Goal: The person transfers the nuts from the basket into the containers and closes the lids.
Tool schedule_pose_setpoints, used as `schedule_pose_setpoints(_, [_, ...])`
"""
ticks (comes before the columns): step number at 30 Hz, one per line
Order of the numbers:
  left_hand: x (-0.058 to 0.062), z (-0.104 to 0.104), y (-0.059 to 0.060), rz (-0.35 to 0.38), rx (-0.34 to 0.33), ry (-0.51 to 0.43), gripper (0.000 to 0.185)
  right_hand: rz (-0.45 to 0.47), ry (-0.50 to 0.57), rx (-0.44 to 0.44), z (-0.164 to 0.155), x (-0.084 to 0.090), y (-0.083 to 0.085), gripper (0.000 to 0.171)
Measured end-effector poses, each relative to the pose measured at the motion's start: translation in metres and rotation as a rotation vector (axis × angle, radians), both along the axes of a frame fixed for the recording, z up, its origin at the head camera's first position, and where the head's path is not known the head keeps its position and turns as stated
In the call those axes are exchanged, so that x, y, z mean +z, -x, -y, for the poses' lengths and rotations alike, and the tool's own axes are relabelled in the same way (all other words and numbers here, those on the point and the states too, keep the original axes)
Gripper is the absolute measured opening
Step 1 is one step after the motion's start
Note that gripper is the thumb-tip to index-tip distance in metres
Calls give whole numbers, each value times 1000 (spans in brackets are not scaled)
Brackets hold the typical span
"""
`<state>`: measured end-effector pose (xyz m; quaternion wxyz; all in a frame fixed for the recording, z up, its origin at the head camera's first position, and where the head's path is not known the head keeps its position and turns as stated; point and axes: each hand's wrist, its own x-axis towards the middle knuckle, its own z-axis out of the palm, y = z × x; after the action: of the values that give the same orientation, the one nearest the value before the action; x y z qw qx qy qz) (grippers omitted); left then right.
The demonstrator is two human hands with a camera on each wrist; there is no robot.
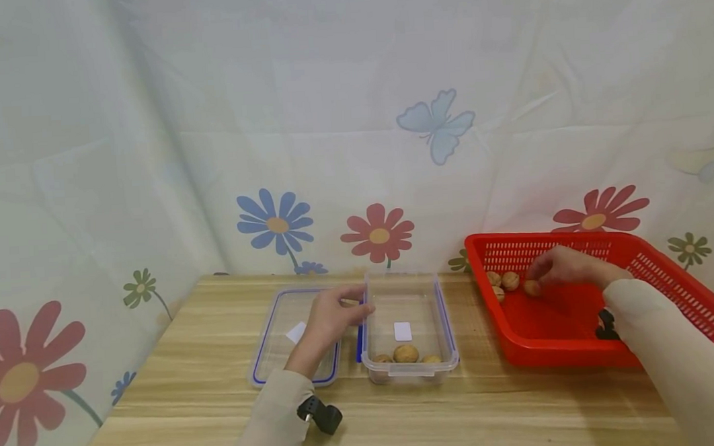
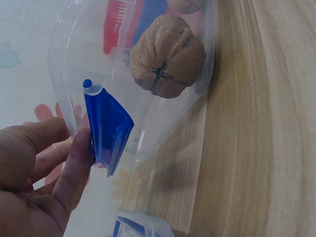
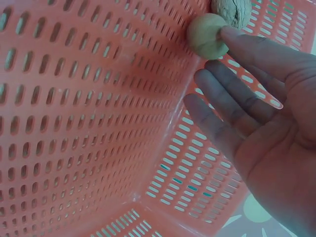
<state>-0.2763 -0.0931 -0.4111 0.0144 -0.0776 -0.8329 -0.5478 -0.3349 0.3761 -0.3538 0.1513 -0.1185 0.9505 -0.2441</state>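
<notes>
A clear plastic food container with blue side latches stands on the table, walnuts along its near end. My left hand pinches its left rim between thumb and fingers, beside a hanging blue latch. Through the container wall, one walnut shows large in the left wrist view. Inside a red plastic basket, my right hand pinches a walnut at its fingertips, thumb on one side. Another walnut sits right behind it.
The container's lid, with a blue seal, lies flat left of the container. More walnuts rest in the basket's far left corner. A flower-printed curtain hangs behind the wooden table.
</notes>
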Motion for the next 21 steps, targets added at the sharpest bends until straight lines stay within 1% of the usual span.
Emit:
schedule_pose_setpoints(4, [0, 0, 0, -1, -3, -6, 46, 17, -22, 5, 0, 0, 1, 35])
schedule_pose_setpoints(9, [0, 0, 0, -5, -9, -27, 46, 36, -35, 2, -1, -2, 3, 33])
schedule_pose_setpoints(12, [1, 0, 0, -10, -14, -38, 45, 36, -36, 6, -1, -2, 4, 33])
schedule_pose_setpoints(17, [1, 0, 0, -13, -15, -34, 45, 37, -16, 13, -1, -2, 3, 38])
schedule_pose_setpoints(21, [0, 0, 1, -11, -15, -31, 45, 36, -9, 13, 0, -1, 2, 38])
